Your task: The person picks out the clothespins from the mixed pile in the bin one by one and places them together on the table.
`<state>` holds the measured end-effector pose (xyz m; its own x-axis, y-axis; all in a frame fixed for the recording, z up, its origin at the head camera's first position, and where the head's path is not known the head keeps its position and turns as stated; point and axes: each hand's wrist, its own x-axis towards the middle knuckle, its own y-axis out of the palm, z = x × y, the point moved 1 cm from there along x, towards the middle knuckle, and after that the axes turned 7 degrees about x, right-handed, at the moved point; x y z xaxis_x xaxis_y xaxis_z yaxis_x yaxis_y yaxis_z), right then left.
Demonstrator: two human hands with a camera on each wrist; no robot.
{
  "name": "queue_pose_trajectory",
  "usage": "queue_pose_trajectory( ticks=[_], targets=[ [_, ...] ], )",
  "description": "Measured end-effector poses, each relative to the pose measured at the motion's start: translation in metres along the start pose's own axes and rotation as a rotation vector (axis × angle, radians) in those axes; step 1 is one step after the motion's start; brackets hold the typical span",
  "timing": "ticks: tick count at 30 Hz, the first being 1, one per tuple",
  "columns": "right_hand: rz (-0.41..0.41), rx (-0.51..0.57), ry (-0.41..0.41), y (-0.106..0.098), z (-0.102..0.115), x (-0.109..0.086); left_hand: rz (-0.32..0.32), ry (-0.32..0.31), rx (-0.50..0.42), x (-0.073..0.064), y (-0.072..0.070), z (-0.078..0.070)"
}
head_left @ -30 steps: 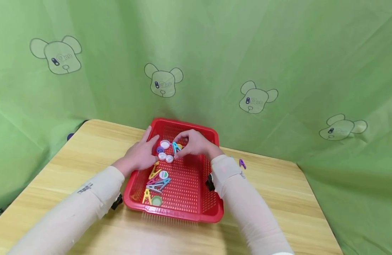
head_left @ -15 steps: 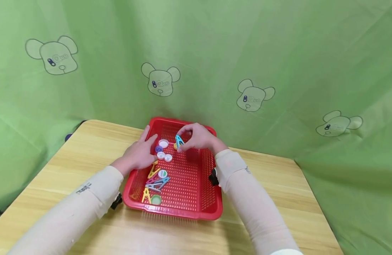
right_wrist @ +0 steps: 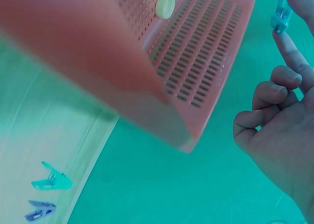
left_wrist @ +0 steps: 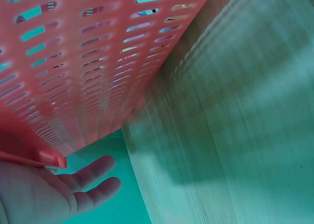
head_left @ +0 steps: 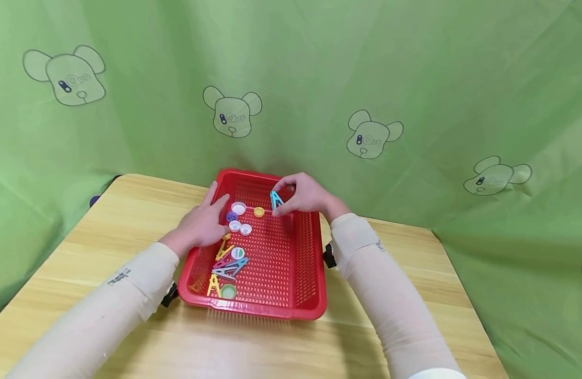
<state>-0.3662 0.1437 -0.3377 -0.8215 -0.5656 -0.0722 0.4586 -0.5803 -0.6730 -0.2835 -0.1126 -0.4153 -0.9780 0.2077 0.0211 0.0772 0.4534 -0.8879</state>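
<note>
While the right hand [head_left: 307, 195] pinches a light blue clothespin [head_left: 276, 201] between thumb and forefinger, raised over the far right part of the red basket [head_left: 243, 310], the left hand [head_left: 203, 223] rests loose on the basket's left edge, fingers spread. The right wrist view shows the right hand's other fingers curled in. Just beside the left thumb lie 2 small white caps [head_left: 246, 229], with a purple cap [head_left: 231, 216] and a larger white cap [head_left: 239, 208] just past them toward the far left corner. By the foot of the far wall sits a yellow cap [head_left: 259, 211]. Nearer, along the left edge, come a yellow clothespin [head_left: 223, 248], a white-and-green cap [head_left: 237, 253] and a bunch of pink, grey and blue clothespins [head_left: 224, 272]. Toward the near left corner, a second yellow clothespin [head_left: 214, 286] lies beside a green cap [head_left: 228, 291]. Outside the basket, near an edge of the wooden table [head_left: 423, 263], are a teal clothespin [right_wrist: 51, 181] and a purple clothespin [right_wrist: 40, 211]. Behind everything hangs a green curtain [head_left: 291, 63] printed with animal heads.
</note>
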Motion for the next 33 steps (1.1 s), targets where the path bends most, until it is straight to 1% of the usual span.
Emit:
queue_pose_trajectory(
  ticks=[6, 12, 17, 23, 33],
  targets=[
    [-0.012, -0.022, -0.001, -0.012, -0.004, -0.007, 0.000, -0.002, 0.002, 0.000, -0.001, 0.001],
    [-0.026, -0.001, 0.027, -0.027, -0.012, -0.020, -0.004, -0.001, -0.017, 0.000, -0.001, 0.000],
    [-0.033, -0.004, 0.046, -0.037, -0.020, -0.031, -0.001, -0.002, -0.017, 0.000, -0.001, 0.000],
    [-0.047, -0.003, 0.051, -0.045, -0.031, -0.039, 0.003, -0.004, -0.022, -0.002, -0.002, 0.000],
    [-0.096, -0.008, 0.079, -0.063, -0.048, -0.054, 0.007, -0.006, -0.034, -0.002, -0.001, -0.001]
  ],
)
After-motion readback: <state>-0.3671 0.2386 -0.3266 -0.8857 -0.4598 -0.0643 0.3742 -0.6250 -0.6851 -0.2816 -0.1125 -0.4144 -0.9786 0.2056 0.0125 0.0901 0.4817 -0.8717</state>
